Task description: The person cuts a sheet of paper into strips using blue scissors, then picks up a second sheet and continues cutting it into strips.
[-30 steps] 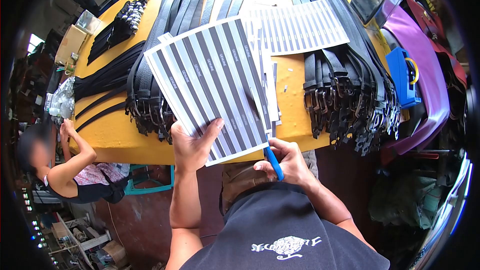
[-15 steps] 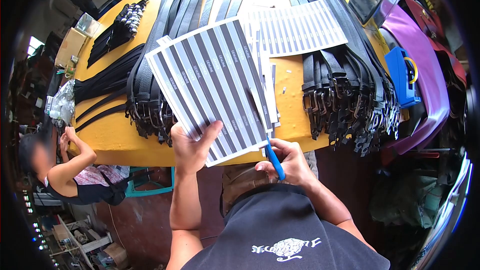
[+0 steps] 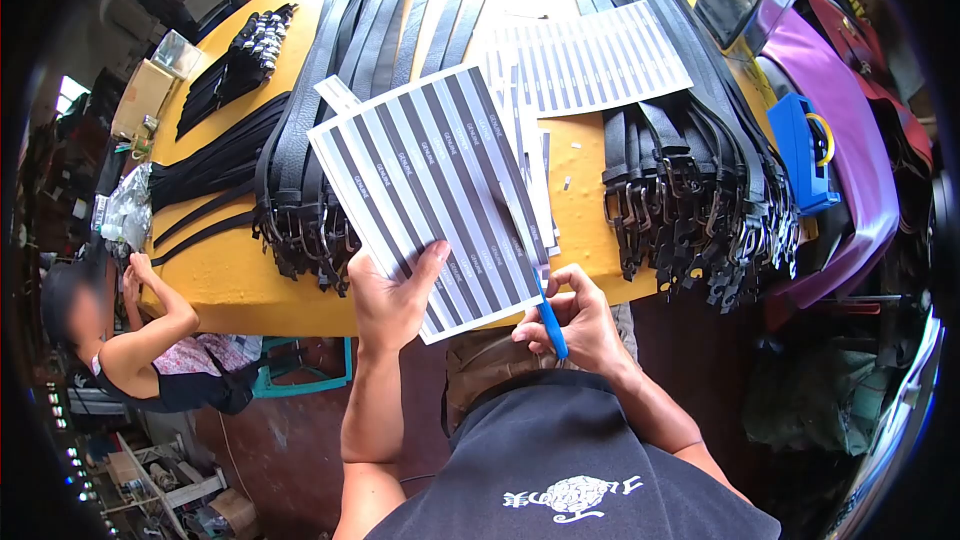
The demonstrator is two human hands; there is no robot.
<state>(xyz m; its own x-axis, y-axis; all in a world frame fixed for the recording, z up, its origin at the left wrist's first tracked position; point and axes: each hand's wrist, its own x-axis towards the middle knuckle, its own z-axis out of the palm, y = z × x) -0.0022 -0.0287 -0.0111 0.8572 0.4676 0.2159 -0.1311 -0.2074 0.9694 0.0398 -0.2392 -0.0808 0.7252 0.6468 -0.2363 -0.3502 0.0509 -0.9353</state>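
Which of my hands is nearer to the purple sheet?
Right. Your right hand is left of the purple sheet; your left hand is farther left, holding striped paper.

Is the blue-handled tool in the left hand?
No, the right hand holds the blue-handled tool; the left hand grips the striped sheet.

On the yellow-covered table (image 3: pixel 230 292), a left bundle of black buckled belts (image 3: pixel 312 155) and a right bundle of black buckled belts (image 3: pixel 690 165) hang their buckles toward its near edge. A cardboard box (image 3: pixel 138 100) and a clear box (image 3: pixel 177 56) stand at its far left, with a co-worker (image 3: pixel 155 345) at its near left corner. Along its right side are a blue holder with a yellow ring (image 3: pixel 797 150) and purple sheeting (image 3: pixel 860 155).
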